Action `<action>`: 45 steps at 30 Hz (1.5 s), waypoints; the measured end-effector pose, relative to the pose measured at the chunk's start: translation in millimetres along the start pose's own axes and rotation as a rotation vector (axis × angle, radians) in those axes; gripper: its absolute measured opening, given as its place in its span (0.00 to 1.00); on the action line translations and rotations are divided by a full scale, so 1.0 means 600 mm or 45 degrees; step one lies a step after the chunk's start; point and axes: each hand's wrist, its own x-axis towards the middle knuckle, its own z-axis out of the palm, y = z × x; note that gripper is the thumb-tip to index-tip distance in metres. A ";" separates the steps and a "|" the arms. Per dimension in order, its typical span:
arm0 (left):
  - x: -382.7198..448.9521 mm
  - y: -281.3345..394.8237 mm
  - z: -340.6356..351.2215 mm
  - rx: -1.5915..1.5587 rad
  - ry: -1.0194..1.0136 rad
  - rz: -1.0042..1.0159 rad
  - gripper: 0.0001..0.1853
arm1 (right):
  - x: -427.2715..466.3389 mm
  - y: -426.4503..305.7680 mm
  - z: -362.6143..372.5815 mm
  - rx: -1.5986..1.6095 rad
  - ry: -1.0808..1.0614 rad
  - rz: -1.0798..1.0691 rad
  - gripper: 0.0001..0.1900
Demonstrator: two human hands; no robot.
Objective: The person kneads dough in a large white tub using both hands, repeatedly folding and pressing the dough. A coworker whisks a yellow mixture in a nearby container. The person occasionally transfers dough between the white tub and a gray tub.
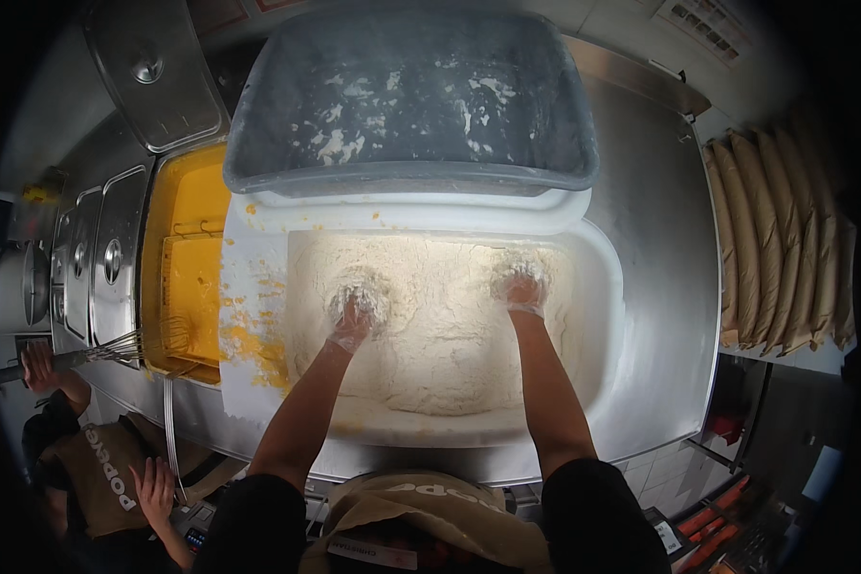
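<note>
A large white plastic tub (608, 316) stands before me with a deep bed of pale flour (438, 323) in it. Both my hands wear thin transparent gloves and are sunk in this flour. My left hand (355, 312) is in the left part of the bed, with flour caked over its fingers. Farther right and slightly deeper into the tub is my right hand (524, 285), its fingers likewise coated and partly buried. Whether either hand grips something under the flour cannot be seen.
A flour-streaked grey bin (409, 93) stands behind the tub. At left, a yellow batter pan (194, 194) holds a wire basket (197, 287); a co-worker's hand (39, 366) holds a whisk (115, 349) beside it. Brown paper sacks (775, 237) are stacked right of the steel table (660, 251).
</note>
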 end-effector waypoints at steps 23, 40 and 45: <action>-0.028 0.041 -0.162 1.259 0.870 0.597 0.24 | -0.201 -0.060 -0.203 0.174 0.668 0.067 0.10; -0.138 0.212 -0.381 -0.310 0.314 0.247 0.13 | -0.315 -0.290 -0.271 0.667 0.599 -0.301 0.09; -0.159 0.205 -0.446 -0.372 0.339 0.364 0.13 | -0.348 -0.310 -0.337 0.532 0.616 -0.538 0.10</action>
